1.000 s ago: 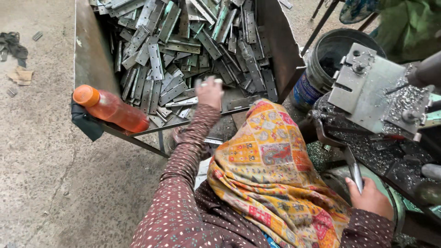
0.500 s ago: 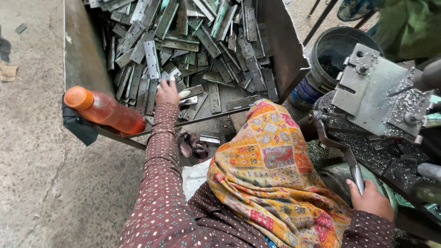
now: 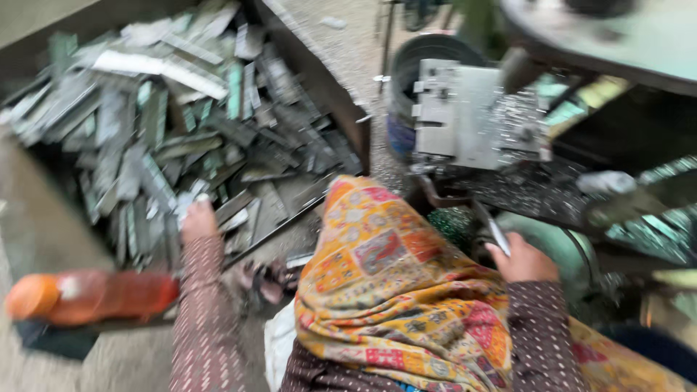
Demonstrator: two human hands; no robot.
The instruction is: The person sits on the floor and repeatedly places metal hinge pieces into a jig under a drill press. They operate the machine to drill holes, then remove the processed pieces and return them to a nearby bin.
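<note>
The view is blurred. My left hand (image 3: pixel 197 219) reaches into a box full of flat grey metal strips (image 3: pixel 167 138) and rests on the strips at the pile's near edge; its fingers are too smeared to read. My right hand (image 3: pixel 524 258) is closed around a thin metal lever (image 3: pixel 496 235) beside a grey metal press block (image 3: pixel 465 116). A yellow and orange patterned scarf (image 3: pixel 392 297) hangs between my two arms.
An orange bottle (image 3: pixel 87 297) lies on the box's near rim at the lower left. A dark bucket (image 3: pixel 425 62) stands behind the press block. The box wall (image 3: pixel 319 80) separates the strips from the machine. Metal chips cover the machine bed (image 3: pixel 537 192).
My left hand has slid left across the strip pile and the view has swung and blurred. My right hand has stayed on the lever.
</note>
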